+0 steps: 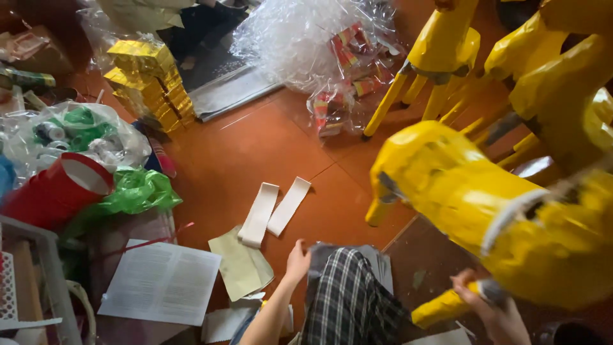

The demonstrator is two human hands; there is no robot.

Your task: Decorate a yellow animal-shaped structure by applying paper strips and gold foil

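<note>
My left hand (297, 260) reaches down to the orange tiled floor beside my plaid-trousered knee (348, 300), fingers touching a grey sheet (377, 259) there. My right hand (488, 303) grips a yellow leg (447, 306) of a large yellow paper animal figure (472, 204) that tilts over my lap. Two white paper strips (274, 211) and a pale olive paper piece (241, 265) lie just ahead of my left hand.
More yellow paper animal figures (447, 45) stand at the back right. A stack of gold foil blocks (150, 80), clear plastic wrap with red packets (325, 45), a red cylinder (60, 188), green plastic (134, 191) and a printed sheet (163, 281) crowd the left.
</note>
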